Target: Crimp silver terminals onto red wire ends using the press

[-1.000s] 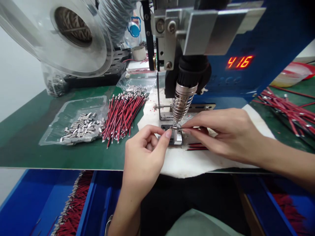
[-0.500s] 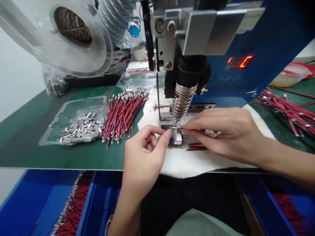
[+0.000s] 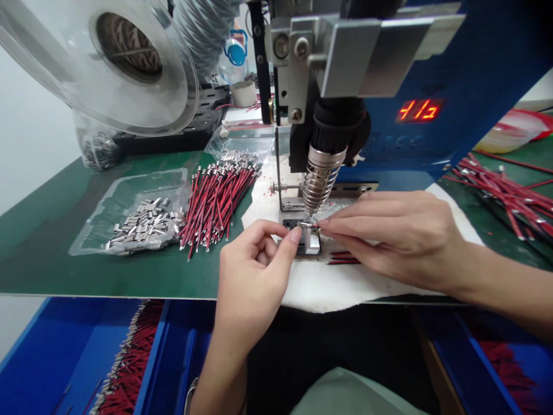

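Under the spring-wrapped soldering tip [image 3: 318, 181], both hands meet at a small metal fixture [image 3: 311, 242]. My left hand [image 3: 254, 271] is closed in a pinch at the fixture's left edge; what lies between thumb and forefinger is too small to make out. A short wire [image 3: 317, 225] is pinched between the thumb and fingers of my right hand [image 3: 397, 236], its end by a small silvery piece right below the tip. A few red and black wires [image 3: 343, 259] lie on the white sheet [image 3: 328, 291] beneath my right hand.
To the left, a clear tray [image 3: 93, 230] holds metal caps [image 3: 144, 222], beside a pile of red-black wires [image 3: 218, 202]. A blue machine [image 3: 415, 153] with a lit display stands behind. More wires [image 3: 514, 196] lie right; blue bins [image 3: 73, 340] sit below the table edge.
My right hand has shifted very slightly, while my left hand stays in place. The red digits on the machine's display read differently.
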Available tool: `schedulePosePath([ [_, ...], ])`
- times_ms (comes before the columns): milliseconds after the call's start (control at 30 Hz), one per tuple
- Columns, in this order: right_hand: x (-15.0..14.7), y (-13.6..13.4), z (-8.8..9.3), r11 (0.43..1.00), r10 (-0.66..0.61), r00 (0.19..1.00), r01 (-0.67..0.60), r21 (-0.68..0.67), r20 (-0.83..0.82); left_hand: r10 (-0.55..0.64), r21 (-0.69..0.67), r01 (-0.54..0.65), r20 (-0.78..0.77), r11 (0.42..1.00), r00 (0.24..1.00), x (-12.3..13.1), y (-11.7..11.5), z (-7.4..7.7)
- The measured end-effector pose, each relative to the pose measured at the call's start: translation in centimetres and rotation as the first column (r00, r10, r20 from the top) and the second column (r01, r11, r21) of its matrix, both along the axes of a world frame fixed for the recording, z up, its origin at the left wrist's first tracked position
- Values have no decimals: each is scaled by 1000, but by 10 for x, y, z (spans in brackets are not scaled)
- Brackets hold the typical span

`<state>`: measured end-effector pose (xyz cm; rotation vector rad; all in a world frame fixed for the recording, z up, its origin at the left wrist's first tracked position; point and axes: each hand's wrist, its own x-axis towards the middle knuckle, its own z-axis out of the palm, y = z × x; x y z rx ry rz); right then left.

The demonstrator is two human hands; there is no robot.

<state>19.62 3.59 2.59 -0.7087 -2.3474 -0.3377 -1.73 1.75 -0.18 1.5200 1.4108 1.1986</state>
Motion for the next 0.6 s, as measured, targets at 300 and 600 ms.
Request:
schedulePosePath([
  [300, 0, 0, 0, 999, 34, 999, -34, -25, -27, -6, -4, 6, -2, 1000, 1000, 0, 0, 0],
  [600, -3, 0, 4, 908, -109, 971, 9, -418, -215, -13, -9, 13, 7, 1000, 1000, 0, 0, 1],
])
